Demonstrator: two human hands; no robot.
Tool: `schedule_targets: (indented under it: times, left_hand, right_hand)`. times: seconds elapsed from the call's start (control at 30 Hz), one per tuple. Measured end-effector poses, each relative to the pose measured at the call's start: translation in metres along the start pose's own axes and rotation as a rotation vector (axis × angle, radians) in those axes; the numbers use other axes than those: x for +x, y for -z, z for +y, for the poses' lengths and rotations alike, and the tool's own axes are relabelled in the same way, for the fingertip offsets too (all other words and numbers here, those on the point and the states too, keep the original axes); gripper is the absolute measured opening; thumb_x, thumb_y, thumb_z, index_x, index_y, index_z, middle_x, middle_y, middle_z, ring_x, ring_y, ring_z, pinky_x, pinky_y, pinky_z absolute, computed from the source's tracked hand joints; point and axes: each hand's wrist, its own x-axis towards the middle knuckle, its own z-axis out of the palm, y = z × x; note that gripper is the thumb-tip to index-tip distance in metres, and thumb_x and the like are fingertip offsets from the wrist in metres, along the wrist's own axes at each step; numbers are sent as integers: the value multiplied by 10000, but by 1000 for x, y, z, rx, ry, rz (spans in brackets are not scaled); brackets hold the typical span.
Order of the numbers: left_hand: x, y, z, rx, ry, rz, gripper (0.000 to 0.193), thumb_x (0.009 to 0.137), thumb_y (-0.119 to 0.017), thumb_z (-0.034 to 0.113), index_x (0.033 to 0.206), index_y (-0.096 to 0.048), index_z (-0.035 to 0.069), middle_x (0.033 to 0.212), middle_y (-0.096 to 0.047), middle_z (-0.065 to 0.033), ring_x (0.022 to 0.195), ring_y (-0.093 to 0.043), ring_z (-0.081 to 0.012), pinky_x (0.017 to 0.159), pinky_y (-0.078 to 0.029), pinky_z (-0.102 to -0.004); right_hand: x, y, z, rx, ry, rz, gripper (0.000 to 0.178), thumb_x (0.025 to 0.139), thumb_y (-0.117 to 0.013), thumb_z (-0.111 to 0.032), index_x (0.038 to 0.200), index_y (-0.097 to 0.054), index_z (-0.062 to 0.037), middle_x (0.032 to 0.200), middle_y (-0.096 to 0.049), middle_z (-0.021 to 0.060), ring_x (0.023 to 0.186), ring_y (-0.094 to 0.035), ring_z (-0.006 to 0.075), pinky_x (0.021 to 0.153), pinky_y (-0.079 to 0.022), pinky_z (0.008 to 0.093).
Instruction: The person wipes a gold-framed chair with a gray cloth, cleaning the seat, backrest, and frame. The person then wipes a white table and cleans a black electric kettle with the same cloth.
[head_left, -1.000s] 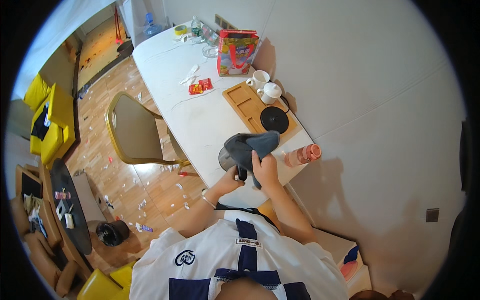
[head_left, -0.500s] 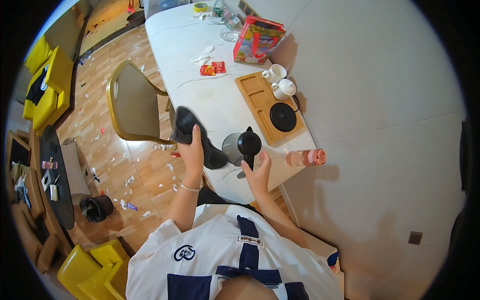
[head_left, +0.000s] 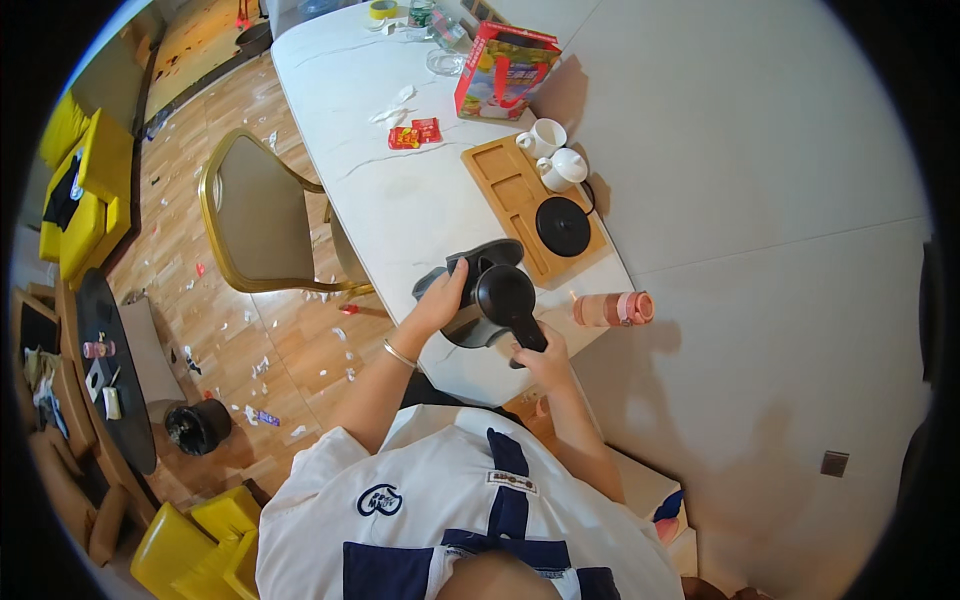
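My right hand [head_left: 548,360] is wrapped around the black handle of an electric kettle [head_left: 472,328]. The kettle has a grey metallic body and a round black lid, and is held over the near end of the white table. In my left hand [head_left: 440,300] is a dark, elongated thing [head_left: 490,252], soft-looking and bent; its exact kind cannot be made out. It lies against the far side of the kettle, partly hidden by the lid and my fingers. Beyond the kettle, the round black kettle base [head_left: 563,227] sits on a wooden tray [head_left: 515,230].
Two white cups [head_left: 563,170] stand on the tray's far end. A pink bottle [head_left: 612,309] lies near the wall. Farther off are red packets [head_left: 414,134] and a red gift bag [head_left: 505,75]. Left of the white table [head_left: 350,100] stands a chair [head_left: 262,215]; litter covers the floor.
My left hand has moved right, bringing the dark thing against the kettle. My right hand has closed around the handle, and the kettle has turned, its handle now pointing toward lower right.
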Motion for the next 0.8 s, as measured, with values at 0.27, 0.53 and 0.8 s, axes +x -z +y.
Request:
schedule_targets:
  times: [0.27, 0.53, 0.8]
  left_hand:
    - [2, -7, 47, 76, -183, -3, 482, 1028, -349, 382, 1099, -608, -18, 888, -631, -174, 814, -566, -296, 799, -445, -402]
    - [-58, -26, 84, 516, -451, 159, 418, 932, -517, 182, 1330, -521, 53, 1091, -576, -245, 851, -567, -456, 771, -470, -482]
    - [-67, -62, 58, 725, -990, 294, 651, 737, -749, 276, 1333, -539, 121, 1282, -448, -154, 1298, -336, -436, 1074, -252, -556]
  right_hand:
    - [-3, 21, -64, 180, 45, 61, 257, 588, -651, -55, 831, -622, 23, 683, -572, 38, 547, -537, 115, 533, -429, 240]
    - [6, 24, -60, 413, 122, 250, 257, 581, -589, 2, 836, -577, 37, 703, -556, 75, 552, -524, 145, 547, -432, 253]
    - [-12, 6, -99, 668, 57, 184, 313, 626, -571, 20, 935, -621, 37, 733, -586, 42, 602, -533, 118, 576, -422, 225]
